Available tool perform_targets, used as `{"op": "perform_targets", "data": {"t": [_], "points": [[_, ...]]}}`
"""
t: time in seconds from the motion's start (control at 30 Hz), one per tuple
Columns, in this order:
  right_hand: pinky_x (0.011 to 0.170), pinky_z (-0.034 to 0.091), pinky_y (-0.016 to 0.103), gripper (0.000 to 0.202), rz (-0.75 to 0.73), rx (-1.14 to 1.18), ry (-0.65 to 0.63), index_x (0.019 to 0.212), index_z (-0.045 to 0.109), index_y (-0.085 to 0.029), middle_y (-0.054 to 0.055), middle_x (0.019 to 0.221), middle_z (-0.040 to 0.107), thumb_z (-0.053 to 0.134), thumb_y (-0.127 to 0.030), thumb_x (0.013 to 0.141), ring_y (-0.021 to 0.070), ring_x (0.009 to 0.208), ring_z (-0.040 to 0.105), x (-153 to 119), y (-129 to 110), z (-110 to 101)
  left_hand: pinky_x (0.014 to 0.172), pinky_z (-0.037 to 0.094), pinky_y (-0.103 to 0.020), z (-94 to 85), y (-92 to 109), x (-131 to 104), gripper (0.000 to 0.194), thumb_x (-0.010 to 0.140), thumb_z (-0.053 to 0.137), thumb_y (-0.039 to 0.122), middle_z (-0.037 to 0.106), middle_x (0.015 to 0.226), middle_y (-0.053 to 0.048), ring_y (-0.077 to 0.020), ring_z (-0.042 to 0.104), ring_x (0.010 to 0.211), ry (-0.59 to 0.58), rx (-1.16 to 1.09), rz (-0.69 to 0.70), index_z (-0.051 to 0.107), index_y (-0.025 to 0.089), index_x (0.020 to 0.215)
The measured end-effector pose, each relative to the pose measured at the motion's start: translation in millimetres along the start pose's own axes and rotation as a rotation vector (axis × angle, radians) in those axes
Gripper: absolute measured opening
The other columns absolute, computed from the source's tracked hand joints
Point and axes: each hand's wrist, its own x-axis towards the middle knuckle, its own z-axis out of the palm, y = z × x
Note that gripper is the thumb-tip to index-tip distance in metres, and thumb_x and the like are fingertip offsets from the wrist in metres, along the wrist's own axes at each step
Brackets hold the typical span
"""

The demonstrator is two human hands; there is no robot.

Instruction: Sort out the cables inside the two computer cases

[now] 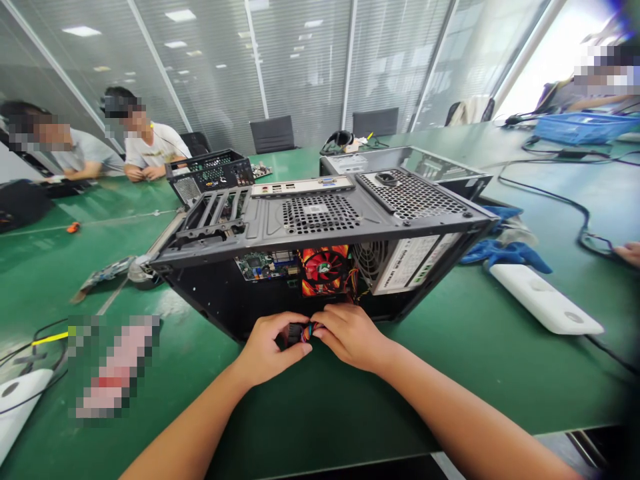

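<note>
A black computer case (215,293) lies on the green table with its open side facing me. Inside show a red cooling fan (324,267), a circuit board (265,265) and a power supply (413,263). In front of the opening, my left hand (270,343) is closed round the dark end of a bundle of coloured cables (309,331). My right hand (353,337) pinches the same bundle just to the right, its fingertips close to those of the left. Part of the bundle is hidden by my fingers.
White power strips (547,300) lie at right and far left. Blue gloves (505,250) sit beside the case. Behind it stand a second case (440,167) and a black case frame (210,175). A blue basket (583,128) is at far right. Several people sit around the table (500,387).
</note>
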Motion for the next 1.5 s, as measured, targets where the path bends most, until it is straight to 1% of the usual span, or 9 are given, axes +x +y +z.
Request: {"op": "perform_targets", "data": {"t": [0.13, 0.4, 0.57, 0.67, 0.9, 1.07, 1.17, 1.33, 1.5], "points": [[0.058, 0.040, 0.028, 0.033, -0.007, -0.016, 0.012, 0.090, 0.065, -0.014, 0.004, 0.069, 0.061, 0.038, -0.031, 0.100, 0.0154, 0.060, 0.056, 0.6, 0.9, -0.5, 0.061, 0.051, -0.024, 0.9, -0.9, -0.4, 0.030, 0.078, 0.072, 0.029, 0.071, 0.079, -0.003, -0.0123, 0.063, 0.064, 0.025, 0.014, 0.013, 0.066, 0.015, 0.103], [0.056, 0.038, 0.026, 0.034, 0.045, 0.044, -0.096, 0.085, 0.065, -0.014, 0.003, 0.066, 0.061, 0.038, -0.030, 0.100, 0.0133, 0.058, 0.056, 1.1, 3.4, -1.1, 0.057, 0.049, -0.023, 6.3, -6.5, -2.5, 0.028, 0.087, 0.065, 0.037, 0.068, 0.072, -0.002, -0.0117, 0.062, 0.059, 0.195, 0.410, 0.310, 0.063, 0.015, 0.104], [0.058, 0.039, 0.025, 0.029, 0.059, 0.137, -0.139, 0.087, 0.064, -0.015, 0.003, 0.070, 0.064, 0.041, -0.028, 0.100, 0.0132, 0.061, 0.059, 2.0, 3.4, -5.0, 0.063, 0.049, -0.026, 7.6, -8.5, -2.3, 0.021, 0.089, 0.064, 0.030, 0.071, 0.076, -0.003, -0.0132, 0.065, 0.062, 0.254, 0.532, 0.438, 0.061, 0.015, 0.103], [0.059, 0.042, 0.026, 0.027, 0.049, 0.145, -0.093, 0.089, 0.064, -0.015, 0.004, 0.072, 0.065, 0.041, -0.028, 0.099, 0.0139, 0.062, 0.060, 1.3, 3.6, -3.6, 0.060, 0.048, -0.026, 7.4, -5.3, -3.4, 0.023, 0.085, 0.067, 0.030, 0.070, 0.074, -0.002, -0.0130, 0.062, 0.060, 0.240, 0.465, 0.379, 0.061, 0.015, 0.101], [0.072, 0.051, 0.034, 0.025, 0.031, 0.105, -0.024, 0.108, 0.060, -0.015, 0.009, 0.087, 0.070, 0.041, -0.028, 0.098, 0.0199, 0.078, 0.065, -1.6, 1.9, -0.7, 0.064, 0.049, -0.025, 2.0, 3.8, -2.2, 0.026, 0.077, 0.072, 0.033, 0.068, 0.078, -0.003, -0.0128, 0.061, 0.067, 0.027, -0.102, -0.051, 0.063, 0.016, 0.094], [0.067, 0.049, 0.032, 0.024, 0.014, 0.110, -0.016, 0.098, 0.062, -0.015, 0.007, 0.079, 0.066, 0.040, -0.026, 0.098, 0.0178, 0.070, 0.061, -0.3, 1.7, -2.5, 0.065, 0.050, -0.025, 0.4, 1.7, -0.7, 0.033, 0.077, 0.073, 0.038, 0.064, 0.083, -0.004, -0.0129, 0.062, 0.071, -0.109, -0.554, -0.213, 0.060, 0.013, 0.096], [0.062, 0.046, 0.029, 0.025, -0.001, 0.110, -0.008, 0.093, 0.062, -0.015, 0.006, 0.073, 0.063, 0.041, -0.028, 0.099, 0.0159, 0.064, 0.057, 1.5, 2.1, -2.9, 0.060, 0.050, -0.024, 1.0, 1.0, 0.0, 0.036, 0.081, 0.070, 0.043, 0.062, 0.083, -0.004, -0.0123, 0.064, 0.065, -0.158, -0.718, -0.307, 0.058, 0.013, 0.097], [0.061, 0.043, 0.028, 0.027, 0.000, 0.095, -0.014, 0.090, 0.063, -0.015, 0.004, 0.070, 0.062, 0.041, -0.028, 0.099, 0.0150, 0.062, 0.056, 2.1, 3.0, -1.5, 0.064, 0.050, -0.025, 1.5, 1.8, 0.7, 0.027, 0.081, 0.070, 0.034, 0.064, 0.084, -0.004, -0.0112, 0.063, 0.067, -0.109, -0.598, -0.305, 0.059, 0.013, 0.094], [0.061, 0.043, 0.027, 0.027, 0.066, 0.121, -0.076, 0.093, 0.063, -0.016, 0.005, 0.073, 0.064, 0.039, -0.027, 0.100, 0.0143, 0.063, 0.057, 1.1, 3.6, -1.9, 0.069, 0.049, -0.027, 2.4, 4.9, -0.4, 0.021, 0.081, 0.068, 0.028, 0.069, 0.082, -0.004, -0.0137, 0.063, 0.072, 0.014, -0.248, -0.169, 0.062, 0.014, 0.095]]}}
